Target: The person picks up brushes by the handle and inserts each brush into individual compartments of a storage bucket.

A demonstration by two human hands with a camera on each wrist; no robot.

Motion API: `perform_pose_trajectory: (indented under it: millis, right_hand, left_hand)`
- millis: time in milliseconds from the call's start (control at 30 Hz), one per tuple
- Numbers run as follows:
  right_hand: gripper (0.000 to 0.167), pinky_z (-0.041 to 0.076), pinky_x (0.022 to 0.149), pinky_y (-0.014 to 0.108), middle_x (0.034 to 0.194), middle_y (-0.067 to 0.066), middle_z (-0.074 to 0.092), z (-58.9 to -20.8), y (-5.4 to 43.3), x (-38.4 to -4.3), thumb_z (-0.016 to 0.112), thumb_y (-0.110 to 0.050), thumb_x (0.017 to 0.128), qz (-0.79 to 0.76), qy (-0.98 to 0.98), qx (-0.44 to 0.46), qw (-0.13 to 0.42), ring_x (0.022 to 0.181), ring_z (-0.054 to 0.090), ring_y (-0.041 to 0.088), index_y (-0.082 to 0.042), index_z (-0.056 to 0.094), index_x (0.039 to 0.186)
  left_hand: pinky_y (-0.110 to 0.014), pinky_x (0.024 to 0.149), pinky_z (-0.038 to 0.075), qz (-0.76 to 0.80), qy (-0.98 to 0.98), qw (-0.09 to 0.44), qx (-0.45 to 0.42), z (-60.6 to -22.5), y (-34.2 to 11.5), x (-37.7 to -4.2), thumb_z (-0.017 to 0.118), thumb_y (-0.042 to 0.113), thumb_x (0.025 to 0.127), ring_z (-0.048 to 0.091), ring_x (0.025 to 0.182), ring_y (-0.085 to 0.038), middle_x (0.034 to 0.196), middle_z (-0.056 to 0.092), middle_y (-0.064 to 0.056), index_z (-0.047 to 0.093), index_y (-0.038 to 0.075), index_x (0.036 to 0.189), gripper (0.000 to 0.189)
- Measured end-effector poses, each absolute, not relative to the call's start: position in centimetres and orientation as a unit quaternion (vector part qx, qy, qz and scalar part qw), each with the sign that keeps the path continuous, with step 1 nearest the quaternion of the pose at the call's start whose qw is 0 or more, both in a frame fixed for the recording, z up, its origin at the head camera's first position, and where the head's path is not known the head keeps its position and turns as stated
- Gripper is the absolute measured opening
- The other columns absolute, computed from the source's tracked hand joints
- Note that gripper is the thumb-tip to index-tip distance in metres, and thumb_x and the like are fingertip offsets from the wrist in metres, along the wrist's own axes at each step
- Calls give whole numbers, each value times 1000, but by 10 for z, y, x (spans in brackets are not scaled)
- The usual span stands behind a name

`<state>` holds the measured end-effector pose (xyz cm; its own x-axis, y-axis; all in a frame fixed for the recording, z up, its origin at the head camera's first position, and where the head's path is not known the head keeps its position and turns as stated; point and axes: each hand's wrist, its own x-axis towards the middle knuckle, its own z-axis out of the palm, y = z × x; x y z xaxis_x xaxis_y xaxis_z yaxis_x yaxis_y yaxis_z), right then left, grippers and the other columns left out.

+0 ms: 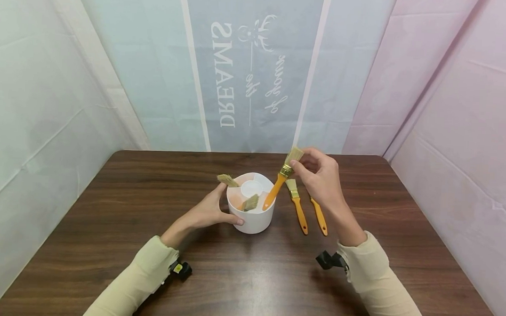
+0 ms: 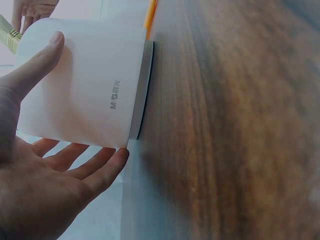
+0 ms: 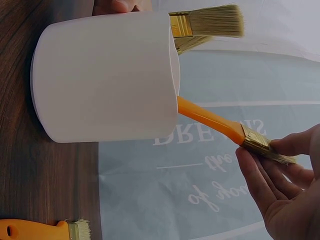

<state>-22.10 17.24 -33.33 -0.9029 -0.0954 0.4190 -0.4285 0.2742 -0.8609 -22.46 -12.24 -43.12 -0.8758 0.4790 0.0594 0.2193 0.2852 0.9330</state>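
A white round desk organizer (image 1: 253, 222) with several compartments stands on the table. My left hand (image 1: 208, 209) grips it from the left, thumb on the front wall and fingers behind, as the left wrist view (image 2: 75, 90) also shows. My right hand (image 1: 322, 177) pinches a paintbrush (image 1: 277, 183) near its bristles and metal band. That brush slants handle-down, its handle end inside the organizer's right rim. Two other brushes stand in the organizer bristles up: one brush (image 1: 228, 179) leans out at the back left, another brush (image 1: 251, 203) at the front.
Right of the organizer, a paintbrush (image 1: 299, 209) with an orange handle lies on the brown wooden table (image 1: 247, 280). Beside it lies another brush (image 1: 319, 220), its bristle end hidden under my right hand. Printed cloth (image 1: 256, 73) hangs behind the table's far edge.
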Motion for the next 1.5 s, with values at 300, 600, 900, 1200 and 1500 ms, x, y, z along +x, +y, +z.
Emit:
perform_pose_trajectory:
  millis: [300,600,900,1200,1500]
  right_hand:
    - [19,64,73,30,100,21,76,-334,173,-220,68,-15,100,584,-781,166,144,79,74,12,-1,71,111]
    - [20,64,72,28,100,21,76,-336,174,-220,68,-16,100,575,-789,165,139,79,75,13,0,71,112]
    - [20,64,72,29,101,21,75,-338,174,-221,68,-14,99,571,-792,166,135,80,74,12,1,70,113]
    - [20,65,74,35,101,22,75,-340,174,-223,68,-13,99,572,-793,167,126,80,74,9,2,70,113]
    - [22,65,72,29,102,23,75,-343,174,-227,67,-13,100,559,-804,169,110,81,74,10,2,70,115]
  left_hand:
    - [-44,108,54,556,794,114,220,-433,-122,-224,94,11,72,52,138,-28,151,48,-9,33,18,154,103]
    - [-44,108,54,551,797,112,222,-433,-122,-223,94,13,73,51,139,-29,153,47,-11,32,17,155,103]
    - [-46,109,53,554,795,112,222,-434,-122,-223,94,13,73,50,140,-30,154,47,-12,32,16,155,103]
    - [-45,110,52,550,798,114,219,-433,-122,-222,95,14,73,51,141,-28,154,47,-9,31,18,155,104]
    - [-43,108,54,549,798,113,221,-433,-122,-224,94,13,73,52,139,-27,153,47,-9,32,19,155,103]
